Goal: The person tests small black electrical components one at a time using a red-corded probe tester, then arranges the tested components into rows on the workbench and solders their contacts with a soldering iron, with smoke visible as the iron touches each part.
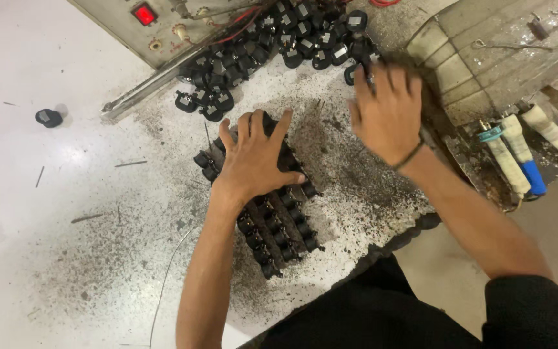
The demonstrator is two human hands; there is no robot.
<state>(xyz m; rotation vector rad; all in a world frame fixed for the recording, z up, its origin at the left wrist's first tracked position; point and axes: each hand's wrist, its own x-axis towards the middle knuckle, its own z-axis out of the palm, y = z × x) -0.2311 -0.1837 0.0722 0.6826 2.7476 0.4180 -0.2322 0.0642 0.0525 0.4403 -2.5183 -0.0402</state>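
Black sleeve (pixel 537 310) of mine at bottom right, nearest the lens. Left hand (pixel 253 158) lies flat, fingers spread, pressing on top of the rows of small black plug-like parts (pixel 279 226); the rows run out from under my palm toward me. Right hand (pixel 389 110) open, fingers apart, blurred, holding nothing, hovering right of the rows, just short of the loose heap of the same black parts (pixel 292 39). White worktable (pixel 46 258), gritty with dark dust. Red switch (pixel 144 13) on grey panel behind.
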